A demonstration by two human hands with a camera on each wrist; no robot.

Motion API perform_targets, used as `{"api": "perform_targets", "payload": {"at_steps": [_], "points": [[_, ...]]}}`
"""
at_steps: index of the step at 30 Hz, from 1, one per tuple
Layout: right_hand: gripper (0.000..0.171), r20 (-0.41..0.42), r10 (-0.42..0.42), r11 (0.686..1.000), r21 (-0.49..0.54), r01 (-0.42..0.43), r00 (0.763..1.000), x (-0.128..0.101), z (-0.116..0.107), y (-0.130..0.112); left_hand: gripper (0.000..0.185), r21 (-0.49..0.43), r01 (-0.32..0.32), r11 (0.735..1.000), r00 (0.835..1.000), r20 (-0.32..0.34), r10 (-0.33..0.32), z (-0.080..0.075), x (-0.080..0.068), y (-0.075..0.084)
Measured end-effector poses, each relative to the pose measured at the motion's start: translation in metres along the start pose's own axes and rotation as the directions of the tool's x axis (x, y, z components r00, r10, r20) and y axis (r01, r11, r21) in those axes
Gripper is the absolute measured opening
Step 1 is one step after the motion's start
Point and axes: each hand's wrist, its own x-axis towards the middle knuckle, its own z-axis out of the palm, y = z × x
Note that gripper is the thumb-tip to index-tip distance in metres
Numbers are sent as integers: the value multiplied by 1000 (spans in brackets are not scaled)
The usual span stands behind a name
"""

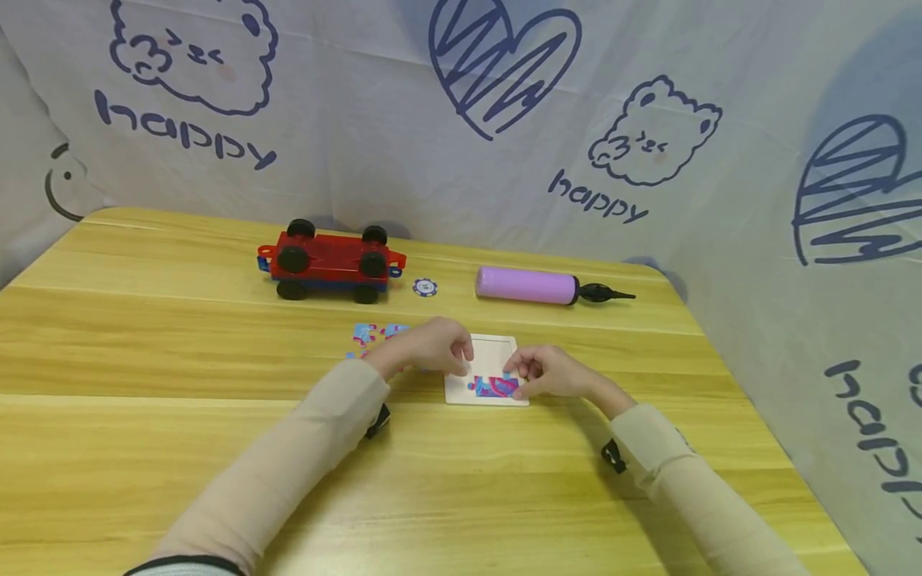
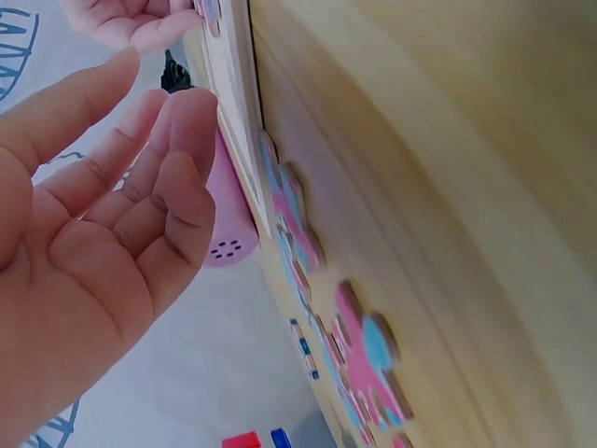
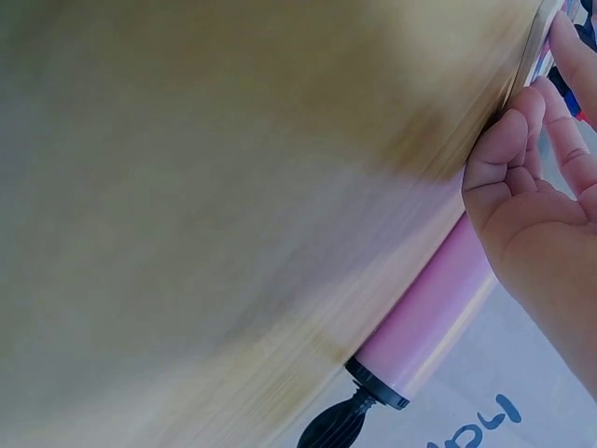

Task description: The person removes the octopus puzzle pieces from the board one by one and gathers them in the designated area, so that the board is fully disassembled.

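Observation:
A white puzzle board (image 1: 497, 352) lies flat on the wooden table (image 1: 144, 336), with several pink and blue pieces (image 1: 493, 387) fitted along its near edge. My left hand (image 1: 435, 346) rests at the board's left edge with relaxed fingers; in the left wrist view its fingertips (image 2: 191, 107) touch the board's rim (image 2: 233, 103) and hold nothing. My right hand (image 1: 543, 372) lies on the board's right near corner, its fingers (image 3: 560, 121) pressing on the fitted pieces. Several loose pieces (image 1: 374, 334) lie just left of the left hand, also shown as loose pieces (image 2: 359, 355).
A red toy car (image 1: 331, 261) stands at the back of the table. To its right lie a small blue and white chip (image 1: 425, 287) and a pink hand pump (image 1: 529, 286) with a black nozzle. A printed cloth (image 1: 461, 120) hangs behind and to the right.

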Motion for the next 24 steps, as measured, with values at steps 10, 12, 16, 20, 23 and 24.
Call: {"api": "perform_targets", "payload": {"at_steps": [10,12,16,20,23,24], "points": [[26,0,8,1000,13,-8,1000,0,0,0,29,42,27,999,998,54,-30,5,10,6],[26,2,6,1000,18,-7,1000,0,0,0,31,75,19,997,998,64,-24,7,12,7],[26,5,4,1000,28,-4,1000,0,0,-1,32,133,2,991,996,88,-13,10,15,7],[26,4,8,999,35,-8,1000,-1,1,-1,30,140,11,990,994,104,-25,11,15,10],[26,2,8,999,40,-8,1000,-1,1,-1,28,136,21,991,993,115,-36,11,15,11],[26,3,7,999,40,-7,1000,-1,1,-1,27,133,23,991,992,120,-39,11,15,12]]}}
